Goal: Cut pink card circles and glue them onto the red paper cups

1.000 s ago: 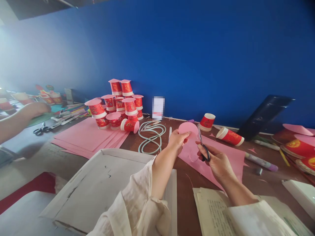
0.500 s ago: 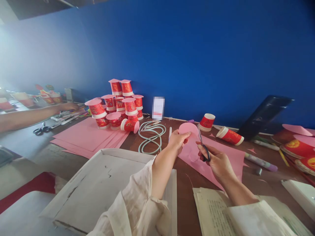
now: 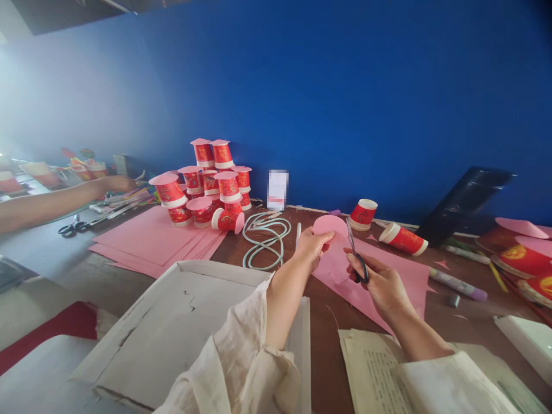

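Note:
A round piece of pink paper (image 3: 328, 225) is pinched between the thumb and fingers of my left hand (image 3: 314, 248). My right hand (image 3: 382, 280) is closed round the black handles of a pair of scissors (image 3: 359, 261). The blades point up along the right edge of the pink disc; whether they touch it I cannot tell. Under both hands lies a large pink sheet (image 3: 401, 282). Just behind them, a red paper cup (image 3: 363, 215) stands with its white rim up, and another red cup (image 3: 404, 238) lies on its side.
Stacked red cups with pink discs (image 3: 202, 178) stand left, near pink sheets (image 3: 142, 236). A coiled cable (image 3: 266, 241), a white box lid (image 3: 172, 328), printed papers (image 3: 366, 368) and a glue stick (image 3: 459, 284) lie around. Another person's arm (image 3: 56, 201) reaches in at far left.
My hands, the pink disc and the scissors stay almost where they were. At far left, the other person's hand has moved slightly and a thin strip shows near it.

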The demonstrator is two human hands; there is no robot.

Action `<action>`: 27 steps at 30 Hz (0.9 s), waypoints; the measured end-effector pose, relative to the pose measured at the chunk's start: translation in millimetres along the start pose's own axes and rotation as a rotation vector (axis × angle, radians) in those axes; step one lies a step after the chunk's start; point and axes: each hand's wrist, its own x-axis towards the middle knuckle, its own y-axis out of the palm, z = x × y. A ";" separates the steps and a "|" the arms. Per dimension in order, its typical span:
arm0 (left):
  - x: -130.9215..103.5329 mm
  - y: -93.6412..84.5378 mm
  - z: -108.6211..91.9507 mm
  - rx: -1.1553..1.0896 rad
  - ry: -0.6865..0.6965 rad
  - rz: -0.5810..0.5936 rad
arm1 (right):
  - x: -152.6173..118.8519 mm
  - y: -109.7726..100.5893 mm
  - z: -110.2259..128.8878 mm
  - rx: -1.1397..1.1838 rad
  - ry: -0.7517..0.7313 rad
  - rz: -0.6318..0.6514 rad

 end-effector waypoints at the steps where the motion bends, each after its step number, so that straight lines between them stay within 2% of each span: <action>1: 0.1 -0.3 0.0 0.003 0.001 -0.001 | 0.3 -0.2 -0.4 0.002 0.001 0.000; 18: -1.2 -1.6 -0.9 0.093 0.034 0.021 | 0.5 0.2 0.3 -0.012 -0.027 -0.008; 27: -5.6 -0.5 -4.7 0.114 0.019 -0.014 | 1.5 -0.3 -1.3 -0.027 -0.029 -0.012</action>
